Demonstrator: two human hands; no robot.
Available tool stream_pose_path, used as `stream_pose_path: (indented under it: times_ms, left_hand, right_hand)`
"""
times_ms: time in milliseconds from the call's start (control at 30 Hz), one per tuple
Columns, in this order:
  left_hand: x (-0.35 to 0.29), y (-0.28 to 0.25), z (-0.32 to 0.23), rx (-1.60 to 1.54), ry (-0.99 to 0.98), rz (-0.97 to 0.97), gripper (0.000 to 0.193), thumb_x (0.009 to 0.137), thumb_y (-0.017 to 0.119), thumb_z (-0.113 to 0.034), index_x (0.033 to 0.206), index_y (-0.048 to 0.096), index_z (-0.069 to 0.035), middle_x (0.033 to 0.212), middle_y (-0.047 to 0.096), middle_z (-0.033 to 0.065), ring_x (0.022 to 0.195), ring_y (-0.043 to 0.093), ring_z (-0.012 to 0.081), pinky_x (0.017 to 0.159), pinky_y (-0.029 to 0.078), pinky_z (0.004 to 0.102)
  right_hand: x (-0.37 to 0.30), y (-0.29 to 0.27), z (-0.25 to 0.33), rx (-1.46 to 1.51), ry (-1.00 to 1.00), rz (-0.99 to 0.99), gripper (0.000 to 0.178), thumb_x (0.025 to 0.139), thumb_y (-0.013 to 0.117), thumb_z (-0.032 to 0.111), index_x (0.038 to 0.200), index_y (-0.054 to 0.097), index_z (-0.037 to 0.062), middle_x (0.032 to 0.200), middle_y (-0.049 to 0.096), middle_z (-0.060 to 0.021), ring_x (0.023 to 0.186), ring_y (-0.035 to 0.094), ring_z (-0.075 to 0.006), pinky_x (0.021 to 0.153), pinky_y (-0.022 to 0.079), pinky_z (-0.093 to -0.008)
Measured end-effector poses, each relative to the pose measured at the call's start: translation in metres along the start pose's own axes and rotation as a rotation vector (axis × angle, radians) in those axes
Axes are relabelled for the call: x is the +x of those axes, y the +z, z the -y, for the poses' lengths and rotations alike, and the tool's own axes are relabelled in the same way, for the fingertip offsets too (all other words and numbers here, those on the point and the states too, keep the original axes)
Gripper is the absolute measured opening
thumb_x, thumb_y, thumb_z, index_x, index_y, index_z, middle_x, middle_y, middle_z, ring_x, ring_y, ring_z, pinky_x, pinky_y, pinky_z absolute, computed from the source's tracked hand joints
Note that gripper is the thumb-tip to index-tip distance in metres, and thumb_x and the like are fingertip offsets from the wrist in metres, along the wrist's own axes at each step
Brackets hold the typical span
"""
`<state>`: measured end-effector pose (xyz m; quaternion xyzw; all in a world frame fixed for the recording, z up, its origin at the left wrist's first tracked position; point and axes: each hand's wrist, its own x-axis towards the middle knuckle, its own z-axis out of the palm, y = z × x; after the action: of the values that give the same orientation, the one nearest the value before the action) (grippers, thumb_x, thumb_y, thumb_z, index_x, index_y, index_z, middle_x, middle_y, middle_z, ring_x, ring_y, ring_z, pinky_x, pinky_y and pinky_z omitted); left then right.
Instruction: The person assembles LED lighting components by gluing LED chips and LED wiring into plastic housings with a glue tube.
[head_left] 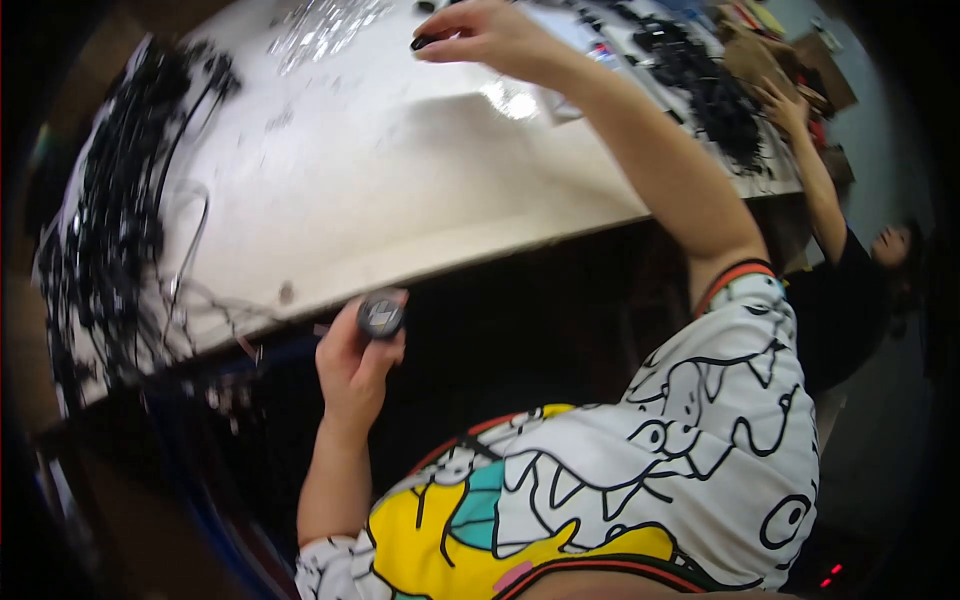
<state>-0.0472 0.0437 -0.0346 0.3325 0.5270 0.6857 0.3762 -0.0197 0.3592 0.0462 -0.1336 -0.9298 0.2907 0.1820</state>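
Note:
My left hand (pixel 350 365) is closed around a dark cylindrical thing with a round, flat end (pixel 381 315), just off the table's front edge. Its body is mostly hidden by my fingers, so its exact kind does not show. Stretched out over the far side of the white table (pixel 400 190), my right hand (pixel 490 38) pinches a small black piece (pixel 424 42) between thumb and fingers. That piece is too small and blurred to name.
Bundled black cables (pixel 115 210) cover the table's left end, some trailing over the front edge. Clear shiny pieces (pixel 325 30) lie at the back. Black parts (pixel 700 85) are heaped at the right, near cardboard boxes (pixel 825 70). A co-worker's hand (pixel 785 108) reaches in there.

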Motion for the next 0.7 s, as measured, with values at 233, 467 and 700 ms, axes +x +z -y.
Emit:
stream_pose_path:
  times_ms: [233,467,700]
  left_hand:
    - [-0.004,0.010,0.003,-0.007,-0.011,0.070,0.029,0.078,0.056,0.001,0.107,0.052,0.001,0.076,0.054,-0.0012,0.062,0.046,0.0037,0.056,0.038,0.0161]
    - [-0.016,0.022,0.000,0.051,0.000,0.093,0.029,0.078,0.060,-0.005,0.106,0.054,-0.001,0.075,0.055,-0.0010,0.061,0.046,0.0037,0.056,0.039,0.0163]
    - [-0.024,0.025,-0.008,0.118,-0.005,0.075,0.023,0.080,0.056,-0.006,0.102,0.054,0.001,0.082,0.056,0.0003,0.070,0.050,0.0046,0.062,0.041,0.0172]
  right_hand:
    - [-0.106,0.018,0.105,0.152,-0.411,0.231,0.028,0.071,0.068,0.017,0.097,0.062,0.0066,0.086,0.062,-0.0053,0.078,0.057,-0.0166,0.063,0.044,-0.0270]
    - [-0.135,0.026,0.114,0.096,-0.455,0.237,0.028,0.070,0.068,0.015,0.094,0.061,0.0048,0.084,0.059,-0.0076,0.079,0.056,-0.0227,0.067,0.046,-0.0305]
    - [-0.146,0.021,0.135,-0.156,-0.076,0.427,0.031,0.069,0.069,0.022,0.092,0.059,0.0037,0.081,0.059,-0.0098,0.070,0.057,-0.0249,0.062,0.047,-0.0296]
